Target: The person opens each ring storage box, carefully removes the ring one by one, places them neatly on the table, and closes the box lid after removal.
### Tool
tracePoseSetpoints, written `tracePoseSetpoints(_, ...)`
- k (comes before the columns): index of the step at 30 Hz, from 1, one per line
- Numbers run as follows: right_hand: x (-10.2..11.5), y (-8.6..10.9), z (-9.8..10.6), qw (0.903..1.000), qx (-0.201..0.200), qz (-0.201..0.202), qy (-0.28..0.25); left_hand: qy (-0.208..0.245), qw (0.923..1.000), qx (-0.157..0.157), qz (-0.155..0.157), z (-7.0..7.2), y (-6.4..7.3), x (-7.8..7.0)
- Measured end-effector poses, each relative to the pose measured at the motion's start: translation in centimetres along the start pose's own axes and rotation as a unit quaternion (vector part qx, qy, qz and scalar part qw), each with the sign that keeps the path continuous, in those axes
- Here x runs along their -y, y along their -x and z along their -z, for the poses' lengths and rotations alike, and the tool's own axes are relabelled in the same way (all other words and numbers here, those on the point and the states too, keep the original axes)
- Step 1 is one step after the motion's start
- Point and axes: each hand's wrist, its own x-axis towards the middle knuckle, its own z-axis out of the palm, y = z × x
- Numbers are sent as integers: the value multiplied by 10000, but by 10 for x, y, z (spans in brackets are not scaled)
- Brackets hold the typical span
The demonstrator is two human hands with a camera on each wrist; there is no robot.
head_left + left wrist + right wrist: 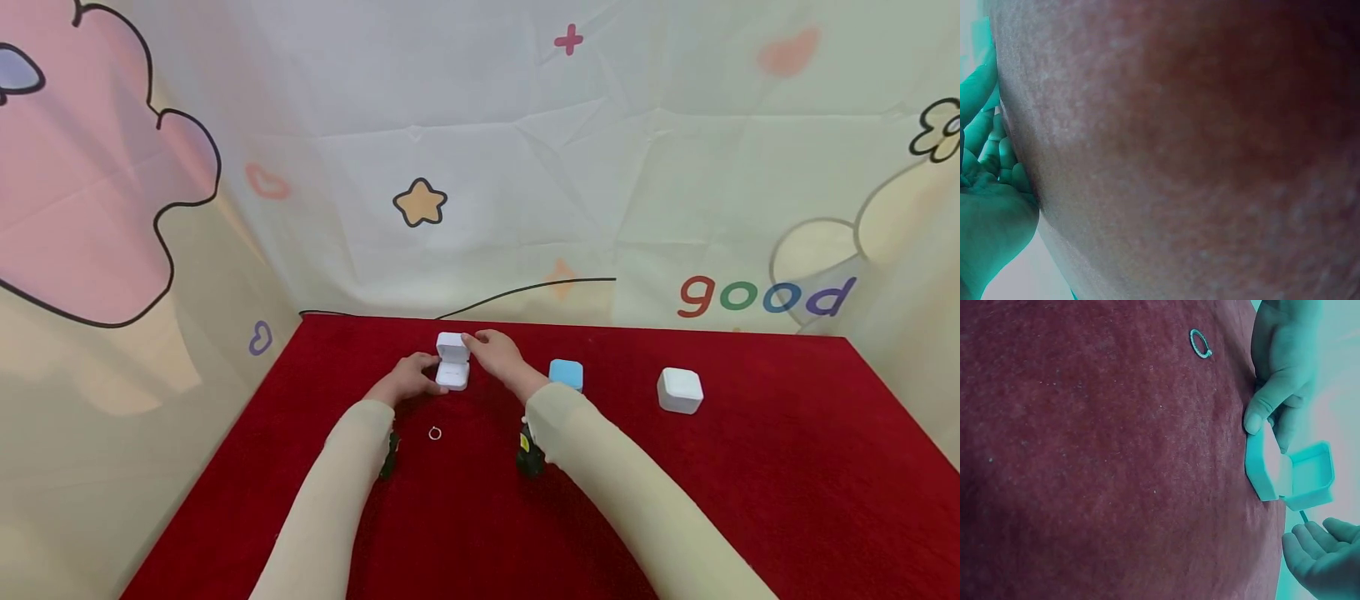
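A small white ring box point(452, 377) stands open on the red cloth, its lid point(1311, 475) raised at the back. My left hand point(411, 377) grips the lower half from the left, with the thumb point(1259, 415) along its front edge. Beside the lid is my right hand point(498, 354); in the right wrist view its fingers point(1310, 540) are fairly straight, just short of the lid. A ring point(435, 433) with a small stone lies on the cloth, nearer to me than the box. The left wrist view is mostly cloth, with part of the left hand point(997, 219) at its left edge.
A light blue box point(566, 372) sits right of the right hand, partly behind that forearm. Farther right is a closed white box point(681, 390). Red cloth point(465, 517) covers the table, and a printed curtain point(517, 200) hangs behind it. Dark devices point(530, 454) hang under both wrists.
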Motion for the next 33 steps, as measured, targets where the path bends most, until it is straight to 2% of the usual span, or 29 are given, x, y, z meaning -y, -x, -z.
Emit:
tracePoseSetpoints(18,-3,-11,-7,9988,422,-211,125,171,9998,28,136,-1,0,2)
tracePoseSetpoints(27,-2,-13,-15,9986,444,-283,-54,43,10000,17,75,2,-2,2)
tracePoseSetpoints(33,-4,-15,-17,9980,465,-342,-271,124,9998,61,143,3,-1,0)
